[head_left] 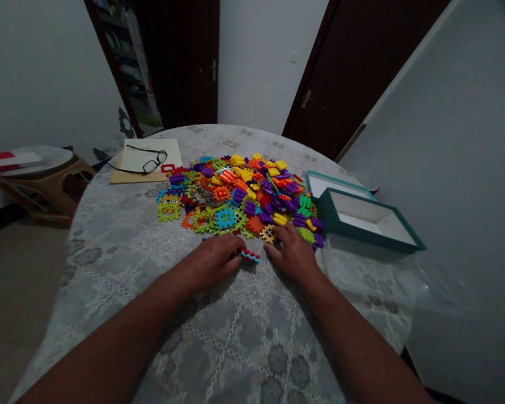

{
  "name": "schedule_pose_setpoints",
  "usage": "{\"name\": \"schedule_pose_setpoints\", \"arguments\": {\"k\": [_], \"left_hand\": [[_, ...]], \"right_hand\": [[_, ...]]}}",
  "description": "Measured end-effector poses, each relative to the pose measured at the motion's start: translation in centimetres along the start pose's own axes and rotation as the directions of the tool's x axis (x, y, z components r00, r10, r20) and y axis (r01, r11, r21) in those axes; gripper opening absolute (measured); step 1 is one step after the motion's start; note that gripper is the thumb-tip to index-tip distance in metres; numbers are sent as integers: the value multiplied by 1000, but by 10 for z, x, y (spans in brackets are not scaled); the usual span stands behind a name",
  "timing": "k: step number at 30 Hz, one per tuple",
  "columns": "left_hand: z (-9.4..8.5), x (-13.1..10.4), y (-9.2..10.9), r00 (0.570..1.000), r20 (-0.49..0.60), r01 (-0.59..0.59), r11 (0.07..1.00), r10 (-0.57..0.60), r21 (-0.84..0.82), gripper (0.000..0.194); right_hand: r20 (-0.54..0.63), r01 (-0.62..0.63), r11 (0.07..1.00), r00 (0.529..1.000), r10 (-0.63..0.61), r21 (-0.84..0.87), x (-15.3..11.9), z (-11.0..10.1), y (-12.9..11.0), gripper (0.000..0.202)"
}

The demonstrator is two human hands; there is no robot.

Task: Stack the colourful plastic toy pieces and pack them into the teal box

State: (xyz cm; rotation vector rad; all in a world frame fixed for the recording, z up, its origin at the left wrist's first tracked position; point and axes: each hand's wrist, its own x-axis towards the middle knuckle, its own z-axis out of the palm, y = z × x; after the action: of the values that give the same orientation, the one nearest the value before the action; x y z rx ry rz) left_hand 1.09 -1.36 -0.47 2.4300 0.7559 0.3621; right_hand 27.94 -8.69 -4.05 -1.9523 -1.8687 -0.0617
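My left hand (217, 255) is closed, thumb against fingers, on a small joined stack of red and light-blue interlocking building pieces (249, 256) just above the tablecloth. At the near edge of a heap of colourful plastic building pieces (239, 193), my right hand (293, 251) has its thumb and fingers around a yellow notched square building piece (268, 234). Orange, lime-green and purple pieces lie close to that hand. A light-blue square piece (225, 217) is in the front of the heap, beyond my left hand.
Black-framed glasses (149, 166) rest on a pad or board (168, 147) at the far left. On the right are a green open box (372, 241), its lid (340, 180) and clear plastic packaging (357, 264). A wooden stool (46, 188) stands left of the round table.
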Motion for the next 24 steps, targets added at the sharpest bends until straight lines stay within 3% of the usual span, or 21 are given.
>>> {"name": "schedule_pose_setpoints", "arguments": {"k": [3, 6, 10, 14, 17, 24], "left_hand": [[0, 1, 3, 999, 32, 11, 1000, -11, 18, 15], [2, 2, 2, 999, 24, 22, 1000, -22, 12, 16], [4, 1, -2, 999, -13, 34, 999, -34, -27, 35], [5, -1, -5, 999, -24, 32, 999, -32, -23, 42], [8, 0, -9, 998, -55, 19, 999, -21, -28, 44], [10, 1, -14, 999, -42, 8, 1000, -9, -10, 26]], "right_hand": [[-9, -1, 1000, 1000, 1, -9, 0, 4, -2, 34], [-87, 7, 999, 996, -4, 40, 0, 2, -1, 30], [-162, 39, 977, 987, -5, 210, -1, -10, -4, 20], [-30, -31, 886, 998, 51, 463, -6, -20, -18, 22], [99, -69, 820, 995, 15, 569, -11, -18, -32, 31], [126, 135, 821, 962, -243, 554, -16, -9, -46, 38]]}}
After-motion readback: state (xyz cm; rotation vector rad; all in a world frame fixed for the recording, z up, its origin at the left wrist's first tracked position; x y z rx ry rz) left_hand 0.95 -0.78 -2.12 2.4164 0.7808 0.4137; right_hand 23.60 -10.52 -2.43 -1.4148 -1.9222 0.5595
